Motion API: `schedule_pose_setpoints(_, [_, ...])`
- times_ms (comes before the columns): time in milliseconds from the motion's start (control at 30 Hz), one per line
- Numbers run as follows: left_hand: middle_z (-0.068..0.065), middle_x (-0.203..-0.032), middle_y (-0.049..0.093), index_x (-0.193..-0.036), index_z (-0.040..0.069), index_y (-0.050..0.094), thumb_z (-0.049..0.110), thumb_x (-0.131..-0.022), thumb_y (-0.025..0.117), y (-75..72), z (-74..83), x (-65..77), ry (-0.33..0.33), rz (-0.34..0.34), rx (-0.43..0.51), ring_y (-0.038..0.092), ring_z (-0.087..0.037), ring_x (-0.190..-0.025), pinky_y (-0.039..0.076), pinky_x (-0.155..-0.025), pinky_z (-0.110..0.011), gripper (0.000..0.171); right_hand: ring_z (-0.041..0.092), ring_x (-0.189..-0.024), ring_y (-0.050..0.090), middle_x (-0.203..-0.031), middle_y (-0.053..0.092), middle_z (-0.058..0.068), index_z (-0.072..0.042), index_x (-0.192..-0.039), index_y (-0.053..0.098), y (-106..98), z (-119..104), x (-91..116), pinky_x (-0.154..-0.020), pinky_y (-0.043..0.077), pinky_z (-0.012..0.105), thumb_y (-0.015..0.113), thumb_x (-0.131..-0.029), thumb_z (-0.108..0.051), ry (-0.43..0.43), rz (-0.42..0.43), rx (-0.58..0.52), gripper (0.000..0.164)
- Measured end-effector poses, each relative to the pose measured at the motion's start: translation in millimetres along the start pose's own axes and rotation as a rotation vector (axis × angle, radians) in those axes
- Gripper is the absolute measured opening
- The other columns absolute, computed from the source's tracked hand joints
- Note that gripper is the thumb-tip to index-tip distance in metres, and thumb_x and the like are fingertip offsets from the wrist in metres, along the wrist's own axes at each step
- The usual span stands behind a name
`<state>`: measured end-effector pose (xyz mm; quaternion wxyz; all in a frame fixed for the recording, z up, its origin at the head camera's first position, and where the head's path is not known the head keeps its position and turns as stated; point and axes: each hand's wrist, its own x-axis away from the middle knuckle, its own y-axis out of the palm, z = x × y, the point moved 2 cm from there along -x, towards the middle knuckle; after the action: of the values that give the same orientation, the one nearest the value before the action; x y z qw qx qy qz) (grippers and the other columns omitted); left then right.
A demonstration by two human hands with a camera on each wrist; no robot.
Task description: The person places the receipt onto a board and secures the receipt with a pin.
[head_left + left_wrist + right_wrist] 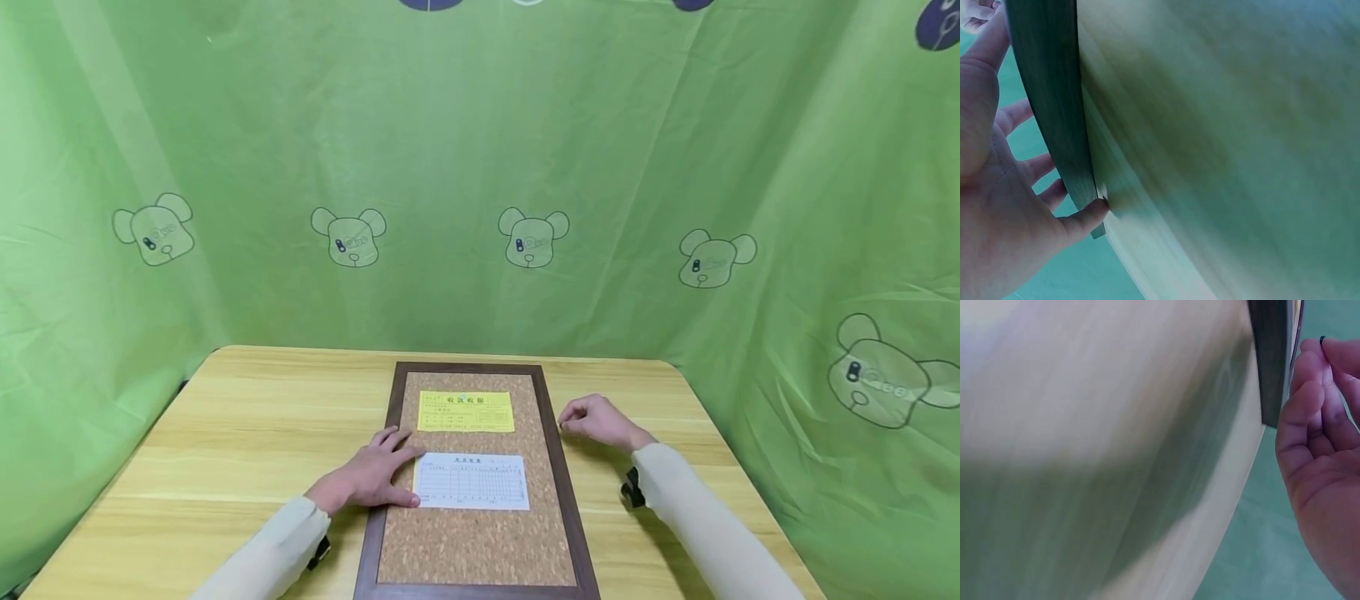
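A framed cork board lies on the table. On its lower half is a white printed form, with a thin yellow edge showing at its left. My left hand rests over the board's left frame, fingers spread, thumb and index finger at the form's left side. Just off the right frame, my right hand pinches a small dark object between thumb and fingertip; mostly hidden, its kind cannot be told. Higher on the board lies a yellow receipt slip, with a small pale blue pin near its top.
The wooden table reaches out on both sides of the board. Behind it and at both sides hangs a green curtain printed with bear heads. A dark wrist strap shows at my right cuff.
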<state>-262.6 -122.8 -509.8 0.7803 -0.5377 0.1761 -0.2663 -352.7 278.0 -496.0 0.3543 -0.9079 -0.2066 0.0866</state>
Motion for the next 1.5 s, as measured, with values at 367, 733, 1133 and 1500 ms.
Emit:
schedule_pose_setpoints(367, [-0.022, -0.149, 0.026, -0.139, 0.014, 0.047, 0.056, -0.078, 0.068, -1.4, 0.4, -1.8, -0.017, -0.007, -0.01, 0.018, -0.044, -0.136, 0.033, -0.097, -0.06, 0.077, 0.011, -0.07, 0.056, -0.083, 0.069, 0.004, -0.001, -0.093, 0.071, 11, -22, -1, -0.062, 0.047, 0.024, 0.066, -0.084, -0.006, -0.06, -0.05, 0.029, 0.011])
schedule_pose_setpoints(733, [-0.024, -0.148, 0.027, -0.139, 0.011, 0.047, 0.055, -0.078, 0.069, -1.0, 0.6, -1.7, 0.004, 0.008, -0.005, 0.019, -0.046, -0.134, 0.033, -0.095, -0.063, 0.078, 0.013, -0.072, 0.059, -0.085, 0.069, 0.005, -0.003, -0.092, 0.072, 25, -49, 1, -0.064, 0.049, 0.025, 0.066, -0.086, -0.005, -0.093, -0.117, 0.056, 0.009])
schedule_pose_setpoints(1133, [-0.023, -0.149, 0.026, -0.14, 0.014, 0.047, 0.058, -0.078, 0.067, 0.6, -0.7, -1.3, -0.005, -0.004, -0.008, 0.019, -0.044, -0.135, 0.034, -0.095, -0.062, 0.078, 0.007, -0.068, 0.056, -0.085, 0.07, 0.0, -0.003, -0.091, 0.073, 50, -67, -3, -0.059, 0.046, 0.022, 0.066, -0.087, -0.006, -0.155, -0.189, 0.027, 0.008])
schedule_pose_setpoints(1500, [-0.023, -0.15, 0.023, -0.14, 0.014, 0.045, 0.058, -0.079, 0.067, 0.7, -0.9, 0.1, -0.005, -0.007, 0.005, 0.017, -0.045, -0.136, 0.033, -0.095, -0.062, 0.078, 0.007, -0.069, 0.055, -0.082, 0.067, -0.003, -0.006, -0.089, 0.073, 72, -81, -10, -0.063, 0.045, 0.022, 0.068, -0.086, -0.008, -0.125, -0.248, -0.015, 0.007])
